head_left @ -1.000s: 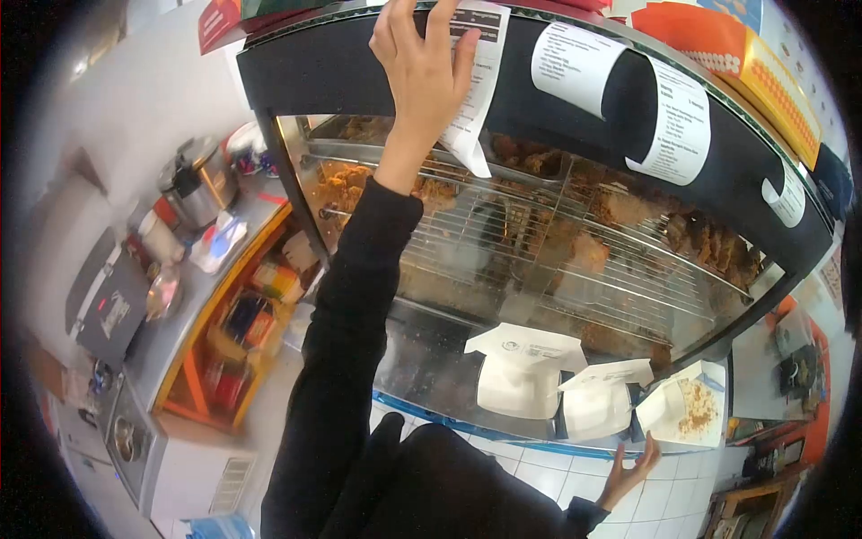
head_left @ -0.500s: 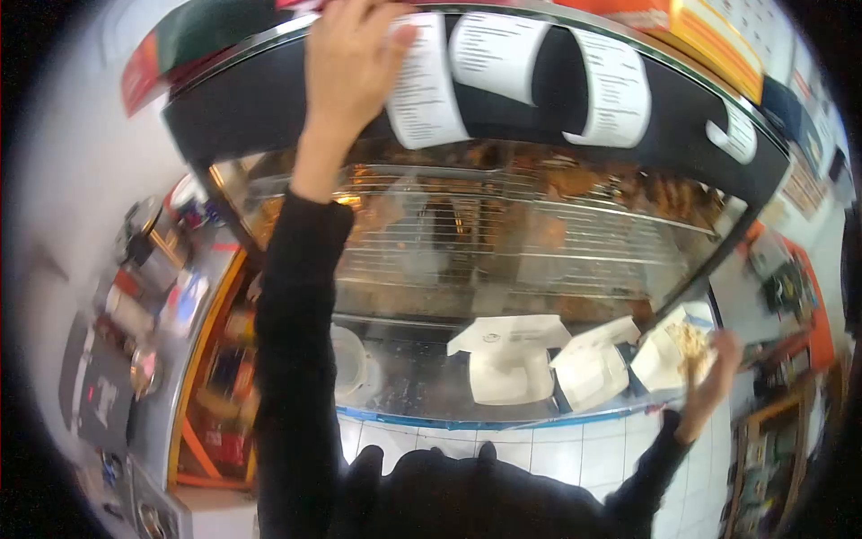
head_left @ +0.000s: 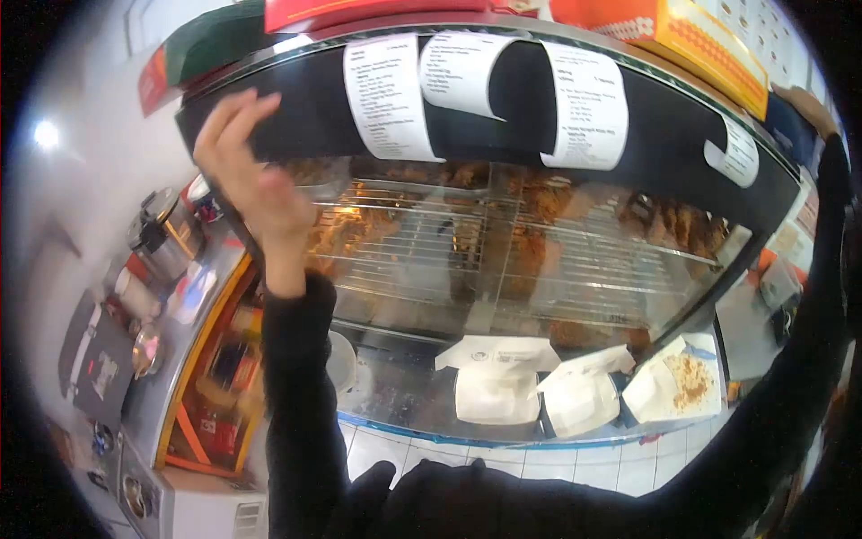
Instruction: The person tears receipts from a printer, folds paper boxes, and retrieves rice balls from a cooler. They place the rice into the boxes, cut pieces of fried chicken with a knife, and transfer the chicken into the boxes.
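Note:
My left hand [head_left: 256, 175] is raised in front of the black top panel [head_left: 310, 117] of a glass food display case, its fingers apart and nothing in them. Paper receipts [head_left: 388, 99] with printed text hang from that panel, to the right of this hand. My right hand [head_left: 808, 110] reaches far to the upper right, at a dark blue item [head_left: 788, 130] beside the case's top corner. Its fingers are too small and partly hidden to show a grip. Below the case stand an open white box [head_left: 498, 395], a second open box [head_left: 582, 404] and a third [head_left: 655, 400] holding crumbly brown food.
Wire racks [head_left: 413, 238] with browned fried food fill the case. Red and yellow boxes [head_left: 709, 49] lie on top of it. A white round tub [head_left: 341, 359] is on the metal counter [head_left: 404, 395]. At left are a steel pot [head_left: 166, 234] and an orange-framed shelf [head_left: 202, 368].
My left hand has come away from the receipts and moved left and down. My right hand has left the box with crumbly food and moved up to the far right.

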The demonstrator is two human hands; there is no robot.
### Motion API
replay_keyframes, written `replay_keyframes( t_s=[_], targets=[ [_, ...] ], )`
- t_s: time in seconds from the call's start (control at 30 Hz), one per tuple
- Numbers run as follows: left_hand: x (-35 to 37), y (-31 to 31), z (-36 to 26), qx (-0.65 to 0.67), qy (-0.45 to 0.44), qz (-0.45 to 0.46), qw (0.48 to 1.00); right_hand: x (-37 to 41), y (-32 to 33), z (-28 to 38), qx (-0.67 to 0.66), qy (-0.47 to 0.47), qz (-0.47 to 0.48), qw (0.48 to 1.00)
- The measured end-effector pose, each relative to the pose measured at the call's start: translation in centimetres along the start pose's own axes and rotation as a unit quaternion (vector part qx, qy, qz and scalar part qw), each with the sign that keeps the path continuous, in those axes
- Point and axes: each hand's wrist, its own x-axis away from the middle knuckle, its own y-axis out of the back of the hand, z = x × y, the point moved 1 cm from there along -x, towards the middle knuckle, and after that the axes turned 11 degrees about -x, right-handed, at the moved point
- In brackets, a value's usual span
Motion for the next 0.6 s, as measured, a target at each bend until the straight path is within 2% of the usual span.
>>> replay_keyframes(
  t_s=[0.03, 0.1, 0.13, 0.2, 0.23, 0.27, 0.33, 0.37, 0.43, 0.5, 0.6],
  targets=[
    [0.1, 1.1, 0.2, -0.016, -0.003, -0.003, 1.0, -0.1, 0.3, -0.3, 0.009, 0.035, 0.007, 0.999],
    [0.5, 3.5, 1.0, 0.035, 0.033, -0.041, 0.998, 0.2, 1.7, -1.1, 0.111, 0.096, 0.044, 0.988],
    [0.8, 4.6, 1.3, 0.015, 0.032, -0.039, 0.999, 0.5, 2.6, -1.8, 0.163, 0.131, 0.058, 0.976],
    [1.4, 6.8, 1.7, 0.116, 0.116, -0.103, 0.981, 0.9, 3.8, -1.9, 0.237, 0.192, 0.082, 0.949],
    [1.1, 7.7, 1.3, 0.082, 0.082, -0.117, 0.986, 1.6, 3.8, -1.5, 0.248, 0.212, 0.093, 0.941],
    [1.4, 8.6, 1.6, 0.068, 0.083, -0.119, 0.987, 3.1, 3.3, 0.4, 0.204, 0.191, 0.146, 0.949],
    [2.0, 10.5, 2.3, 0.197, 0.061, -0.128, 0.97, 2.8, 3.5, -0.2, 0.231, 0.231, 0.146, 0.934],
    [1.9, 10.7, 1.8, 0.22, 0.066, -0.13, 0.965, 2.2, 3.6, -0.7, 0.233, 0.238, 0.148, 0.931],
    [2.0, 11.0, 1.1, 0.227, 0.087, -0.149, 0.958, 0.4, 4.0, -1.9, 0.322, 0.246, 0.152, 0.901],
    [2.1, 11.2, 0.3, 0.241, 0.105, -0.168, 0.95, -0.7, 4.4, -2.3, 0.35, 0.245, 0.157, 0.89],
    [2.0, 11.9, -0.6, 0.234, 0.081, -0.199, 0.948, -2.3, 4.6, -2.4, 0.374, 0.26, 0.162, 0.875]
  ],
)
